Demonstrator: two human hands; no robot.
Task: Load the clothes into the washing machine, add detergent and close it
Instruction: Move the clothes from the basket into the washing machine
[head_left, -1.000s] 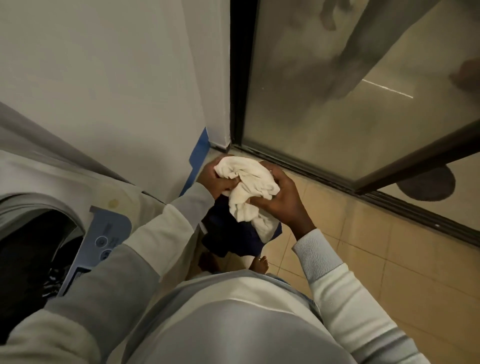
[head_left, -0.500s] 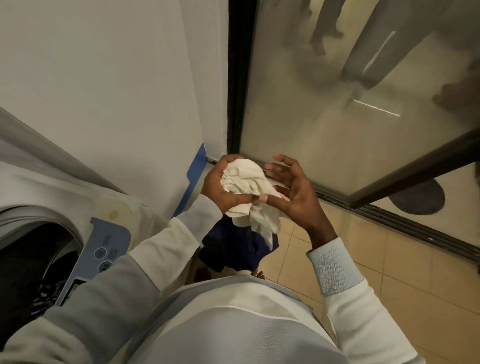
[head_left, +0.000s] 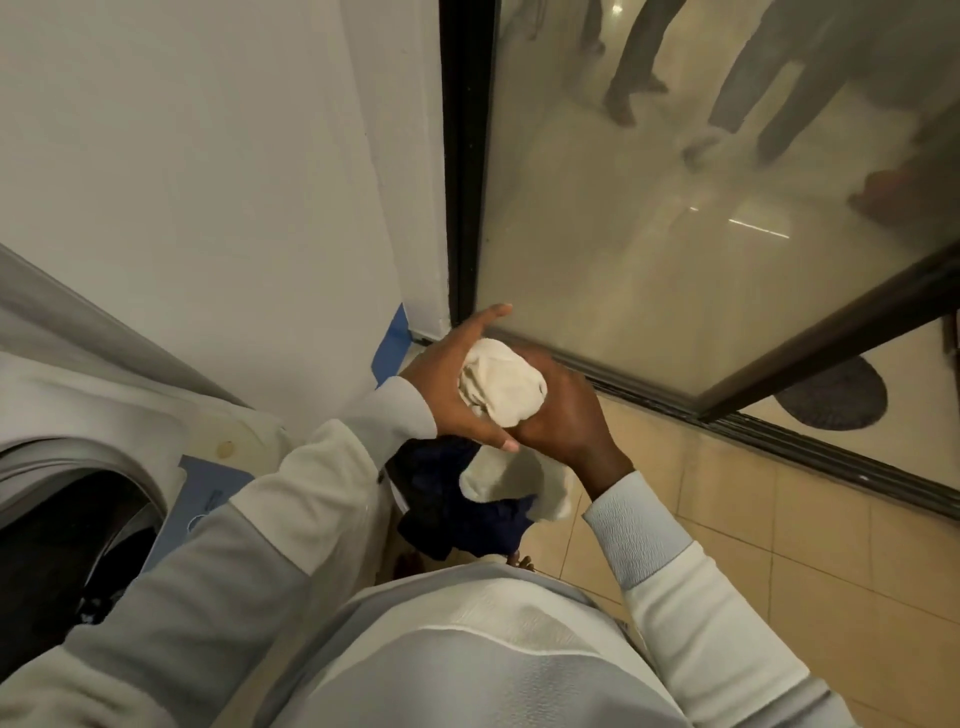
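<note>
By glass door (head_left: 675, 234), white cloth (head_left: 501, 387) in clamped R grip (head_left: 563, 421), L grip (head_left: 449, 376) spread, touching

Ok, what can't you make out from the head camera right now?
Head view only:
- Washing machine drum: dark, cut off by the left edge, load unclear.
- Control panel: mostly under the left sleeve, labels unreadable.
- Dark blue clothes: partly hidden by the white cloth and the chest; what holds them is unseen.
- Detergent: not in view.
</note>
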